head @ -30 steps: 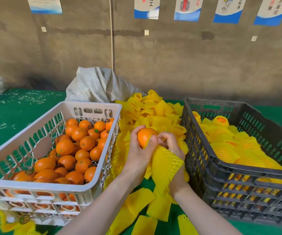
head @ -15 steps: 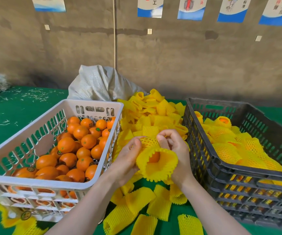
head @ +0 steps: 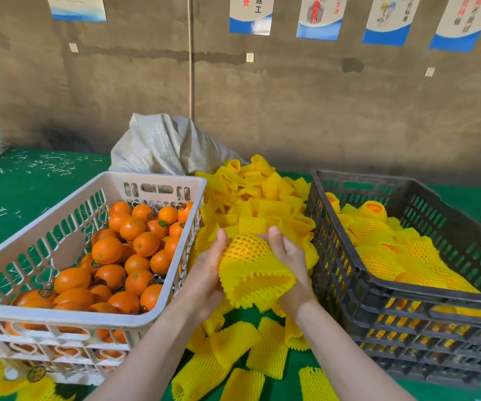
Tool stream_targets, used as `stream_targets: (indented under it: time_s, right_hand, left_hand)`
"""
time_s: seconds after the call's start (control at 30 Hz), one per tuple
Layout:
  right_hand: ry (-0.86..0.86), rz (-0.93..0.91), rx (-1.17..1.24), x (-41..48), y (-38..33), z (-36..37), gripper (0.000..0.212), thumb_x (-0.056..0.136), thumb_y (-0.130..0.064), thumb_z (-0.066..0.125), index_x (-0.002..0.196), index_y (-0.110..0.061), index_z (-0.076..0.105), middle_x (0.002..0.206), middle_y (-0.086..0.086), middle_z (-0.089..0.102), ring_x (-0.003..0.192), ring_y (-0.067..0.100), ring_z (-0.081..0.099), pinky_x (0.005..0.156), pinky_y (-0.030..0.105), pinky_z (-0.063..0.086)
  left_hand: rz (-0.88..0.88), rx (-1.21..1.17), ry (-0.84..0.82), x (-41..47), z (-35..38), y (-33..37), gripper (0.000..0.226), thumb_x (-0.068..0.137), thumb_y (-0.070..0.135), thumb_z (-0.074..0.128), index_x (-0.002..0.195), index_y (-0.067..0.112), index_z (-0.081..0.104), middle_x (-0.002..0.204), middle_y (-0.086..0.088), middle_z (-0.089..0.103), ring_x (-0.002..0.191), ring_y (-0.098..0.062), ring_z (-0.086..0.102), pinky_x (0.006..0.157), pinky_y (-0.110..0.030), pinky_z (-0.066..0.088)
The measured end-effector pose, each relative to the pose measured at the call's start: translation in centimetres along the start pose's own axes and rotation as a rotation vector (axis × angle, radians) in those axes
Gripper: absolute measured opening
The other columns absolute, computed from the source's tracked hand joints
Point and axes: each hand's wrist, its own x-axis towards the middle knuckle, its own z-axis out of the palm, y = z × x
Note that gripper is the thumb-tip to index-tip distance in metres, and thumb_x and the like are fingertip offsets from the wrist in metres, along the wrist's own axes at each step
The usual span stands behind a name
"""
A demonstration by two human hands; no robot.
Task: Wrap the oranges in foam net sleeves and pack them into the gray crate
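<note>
Between the two crates I hold an orange inside a yellow foam net sleeve (head: 250, 264); the fruit shows only through the mesh at the top. My left hand (head: 209, 273) grips its left side and my right hand (head: 289, 263) grips its right side. The sleeve's open frilled end faces me. A white crate (head: 68, 316) on the left is filled with bare oranges (head: 135, 250). The gray crate (head: 406, 302) on the right holds several sleeved oranges (head: 389, 256).
A heap of loose yellow sleeves (head: 256, 198) lies between the crates and spills toward me on the green table (head: 16, 195). A grey woven sack (head: 161, 146) stands behind the white crate, against a brown wall with posters.
The bare orange went from above the sleeve down into it. The sleeve is now pulled up over the fruit, and both hands have dropped slightly and hold its sides.
</note>
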Motion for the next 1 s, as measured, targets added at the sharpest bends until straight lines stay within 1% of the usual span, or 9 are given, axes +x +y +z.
stream_targets:
  time_s: [0.13,0.27,0.37,0.47,0.57,0.73,0.83,0.9,1.0]
  right_hand:
    - [0.050,0.394,0.131,-0.3,0.2,0.8,0.062,0.086,-0.062,0.033,0.102,-0.015,0.070,0.101,0.008,0.070,0.093,0.021,0.067,0.071,0.031,0.057]
    - [-0.023,0.503,0.131,-0.6,0.4,1.4,0.067,0.086,-0.067,0.027,0.127,-0.022,0.056,0.121,0.008,0.064,0.110,0.026,0.060,0.091,0.041,0.051]
    - [-0.078,0.329,0.066,-0.9,0.3,1.3,0.047,0.081,-0.059,0.050,0.111,-0.026,0.064,0.115,0.001,0.066,0.109,0.020,0.061,0.098,0.042,0.047]
    - [-0.004,0.037,-0.247,-1.2,1.0,1.3,0.043,0.077,-0.054,0.055,0.114,-0.032,0.060,0.118,-0.014,0.058,0.112,0.002,0.051,0.093,0.017,0.042]
    - [0.056,-0.054,-0.259,-1.4,1.3,1.6,0.052,0.077,-0.059,0.049,0.120,-0.031,0.061,0.110,-0.023,0.057,0.107,-0.004,0.051,0.088,0.010,0.039]
    - [0.240,-0.198,-0.284,-1.3,1.9,3.1,0.034,0.087,-0.042,0.047,0.109,-0.026,0.068,0.104,-0.010,0.055,0.098,-0.011,0.050,0.084,0.004,0.036]
    - [0.390,-0.281,-0.284,-1.0,1.5,3.4,0.025,0.092,-0.031,0.052,0.094,-0.017,0.073,0.096,-0.001,0.053,0.094,0.005,0.051,0.085,0.021,0.041]
    - [0.455,-0.312,-0.291,-0.5,1.3,2.9,0.029,0.094,-0.023,0.053,0.078,-0.005,0.070,0.087,0.005,0.053,0.088,0.021,0.052,0.082,0.036,0.043]
    - [0.389,-0.251,-0.170,-0.5,0.7,2.6,0.038,0.096,-0.028,0.044,0.062,-0.013,0.047,0.062,0.001,0.047,0.062,0.016,0.043,0.061,0.040,0.037]
  left_hand:
    - [0.133,0.030,0.226,0.4,0.2,-0.4,0.027,0.071,0.058,0.053,0.075,0.045,0.075,0.081,0.010,0.075,0.078,-0.007,0.072,0.070,-0.031,0.053]
    - [0.169,0.019,0.292,0.4,0.4,-1.3,0.031,0.074,0.052,0.054,0.063,0.033,0.077,0.069,0.006,0.073,0.066,-0.008,0.070,0.061,-0.023,0.053]
    - [0.169,0.031,0.299,0.4,0.4,-1.3,0.038,0.076,0.050,0.055,0.067,0.020,0.076,0.071,-0.001,0.073,0.070,-0.014,0.071,0.065,-0.029,0.056]
    - [0.092,-0.036,0.253,0.4,0.6,-0.9,0.055,0.076,0.056,0.053,0.111,0.017,0.070,0.108,-0.009,0.072,0.102,-0.025,0.068,0.089,-0.043,0.054]
    - [-0.008,-0.136,0.182,0.6,1.3,-1.1,0.081,0.072,0.066,0.053,0.137,0.017,0.050,0.132,-0.010,0.058,0.123,-0.028,0.054,0.108,-0.050,0.038]
    - [0.105,-0.322,0.154,1.1,1.8,-1.7,0.043,0.077,0.047,0.065,0.096,0.008,0.064,0.087,-0.012,0.063,0.082,-0.026,0.062,0.088,-0.047,0.046]
    - [0.193,-0.189,0.263,1.5,2.0,-1.3,0.028,0.072,0.047,0.067,0.072,0.019,0.066,0.065,0.001,0.062,0.061,-0.014,0.059,0.066,-0.033,0.046]
    - [0.217,-0.112,0.358,1.6,1.8,-1.1,0.029,0.065,0.050,0.067,0.070,0.021,0.072,0.066,0.004,0.069,0.062,-0.012,0.065,0.062,-0.028,0.048]
    - [0.193,-0.130,0.250,1.0,1.9,-0.7,0.024,0.069,0.047,0.062,0.073,0.029,0.078,0.083,0.002,0.075,0.077,-0.011,0.072,0.060,-0.022,0.054]
